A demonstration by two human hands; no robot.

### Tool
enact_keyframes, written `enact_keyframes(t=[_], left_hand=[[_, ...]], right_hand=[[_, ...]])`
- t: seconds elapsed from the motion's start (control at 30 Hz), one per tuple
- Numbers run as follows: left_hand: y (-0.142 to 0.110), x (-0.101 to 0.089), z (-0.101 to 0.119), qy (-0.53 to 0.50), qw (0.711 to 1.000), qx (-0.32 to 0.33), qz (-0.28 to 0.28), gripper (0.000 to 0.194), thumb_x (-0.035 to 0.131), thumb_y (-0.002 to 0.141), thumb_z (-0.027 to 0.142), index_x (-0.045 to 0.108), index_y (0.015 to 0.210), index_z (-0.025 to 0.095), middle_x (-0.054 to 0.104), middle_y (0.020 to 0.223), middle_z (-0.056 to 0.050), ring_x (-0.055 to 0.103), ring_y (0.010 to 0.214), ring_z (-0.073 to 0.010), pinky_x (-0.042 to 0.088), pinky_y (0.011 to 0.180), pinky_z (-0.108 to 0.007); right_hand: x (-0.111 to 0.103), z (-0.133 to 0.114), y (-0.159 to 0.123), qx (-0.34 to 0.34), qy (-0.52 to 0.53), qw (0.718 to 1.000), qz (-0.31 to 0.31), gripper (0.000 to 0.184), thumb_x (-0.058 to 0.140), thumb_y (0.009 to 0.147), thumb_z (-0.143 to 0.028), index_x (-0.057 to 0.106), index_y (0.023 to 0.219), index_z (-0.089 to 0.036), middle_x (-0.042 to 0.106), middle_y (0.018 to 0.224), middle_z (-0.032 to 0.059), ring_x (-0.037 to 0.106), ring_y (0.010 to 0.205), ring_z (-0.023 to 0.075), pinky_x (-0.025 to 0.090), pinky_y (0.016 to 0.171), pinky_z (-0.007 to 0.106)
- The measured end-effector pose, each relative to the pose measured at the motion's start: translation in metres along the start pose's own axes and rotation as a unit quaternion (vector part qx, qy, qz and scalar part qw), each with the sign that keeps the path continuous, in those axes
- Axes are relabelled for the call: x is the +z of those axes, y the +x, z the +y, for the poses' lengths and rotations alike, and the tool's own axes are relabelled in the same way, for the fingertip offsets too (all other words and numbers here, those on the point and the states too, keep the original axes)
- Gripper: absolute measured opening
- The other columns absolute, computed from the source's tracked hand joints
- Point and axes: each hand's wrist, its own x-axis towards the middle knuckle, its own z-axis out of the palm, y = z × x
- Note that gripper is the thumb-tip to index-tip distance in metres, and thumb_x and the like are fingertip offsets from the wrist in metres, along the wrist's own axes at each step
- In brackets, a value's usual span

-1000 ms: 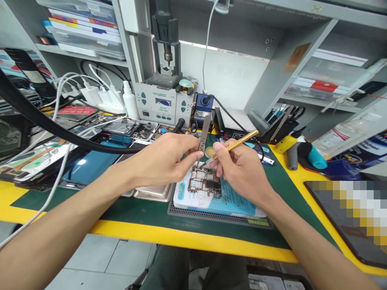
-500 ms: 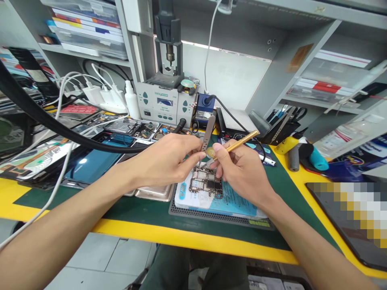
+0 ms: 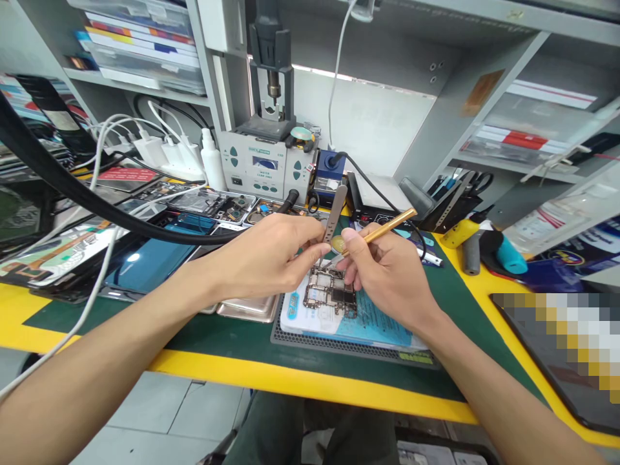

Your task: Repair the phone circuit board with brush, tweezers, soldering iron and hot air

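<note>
My left hand [image 3: 285,252] is closed in a pinch on grey metal tweezers [image 3: 335,210], which stand upright with the points down. My right hand [image 3: 387,271] grips a slim gold-handled knife [image 3: 390,228] slantwise; its thin grey blade points down and left. Between the two hands, a small yellowish round thing [image 3: 338,244] sits by my right thumb; its kind is unclear. Just under the fingertips lies a phone circuit board [image 3: 330,294], its far edge partly hidden. The board rests on a blue-and-white flat box [image 3: 382,323]. Whether the tips touch the board I cannot tell.
A black hot-air hose [image 3: 159,229] crosses from the left to behind my left hand. Phone parts and a blue phone panel [image 3: 145,261] lie left. The rework station [image 3: 264,165] stands behind. Bottles [image 3: 460,234] and a dark tablet-like slab [image 3: 537,361] are right.
Almost nothing differs. Both hands keep their grips over the circuit board, and the view has shifted very slightly.
</note>
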Motion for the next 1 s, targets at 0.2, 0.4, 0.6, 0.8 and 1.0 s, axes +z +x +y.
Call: enact_keyframes(t=[0.2, 0.4, 0.6, 0.8, 1.0], left_hand=[[-0.0001, -0.0006, -0.0011, -0.002, 1.0, 0.005, 0.006, 0.025, 0.05, 0.096, 0.019, 0.042, 0.072, 0.02, 0.044, 0.062, 0.003, 0.04, 0.056, -0.0126, 0.029, 0.056, -0.027], [-0.0007, -0.001, -0.0001, -0.002, 1.0, 0.005, 0.003, 0.024, 0.05, 0.096, 0.019, 0.044, 0.073, 0.019, 0.044, 0.063, 0.003, 0.04, 0.056, -0.0126, 0.029, 0.056, -0.028], [-0.0001, -0.0015, -0.0003, -0.004, 1.0, 0.003, 0.002, 0.025, 0.049, 0.097, 0.019, 0.044, 0.073, 0.019, 0.043, 0.062, 0.003, 0.039, 0.056, -0.0124, 0.028, 0.056, -0.028], [-0.0001, -0.0008, -0.0004, -0.009, 1.0, 0.001, 0.001, 0.025, 0.05, 0.097, 0.019, 0.043, 0.072, 0.019, 0.042, 0.062, 0.004, 0.039, 0.056, -0.0118, 0.027, 0.056, -0.027], [0.0008, -0.0014, 0.0005, -0.013, 1.0, -0.001, -0.002, 0.026, 0.05, 0.096, 0.018, 0.042, 0.072, 0.019, 0.04, 0.062, 0.004, 0.037, 0.055, -0.0116, 0.027, 0.056, -0.027]], right_hand=[[0.0003, -0.0014, -0.0012, -0.009, -0.01, 1.0, 0.0, 0.046, 0.053, 0.099, -0.058, 0.061, 0.077, -0.018, 0.069, 0.062, 0.003, 0.063, 0.047, 0.0146, 0.048, 0.046, 0.024], [0.001, -0.0016, -0.001, -0.012, -0.004, 1.0, -0.002, 0.046, 0.053, 0.1, -0.057, 0.06, 0.076, -0.018, 0.069, 0.062, 0.0025, 0.063, 0.048, 0.014, 0.048, 0.046, 0.024], [0.0013, -0.0006, -0.001, -0.019, 0.002, 1.0, -0.006, 0.044, 0.053, 0.1, -0.055, 0.06, 0.077, -0.018, 0.068, 0.061, 0.0016, 0.063, 0.047, 0.0137, 0.048, 0.046, 0.024], [0.0011, 0.0007, -0.0015, -0.029, -0.002, 1.0, -0.006, 0.044, 0.053, 0.1, -0.055, 0.063, 0.079, -0.018, 0.069, 0.063, 0.0019, 0.063, 0.046, 0.0129, 0.049, 0.046, 0.023], [0.0023, 0.0001, -0.0017, -0.032, 0.005, 0.999, -0.001, 0.043, 0.054, 0.101, -0.054, 0.063, 0.079, -0.018, 0.07, 0.064, 0.0017, 0.062, 0.046, 0.0119, 0.049, 0.045, 0.022]])
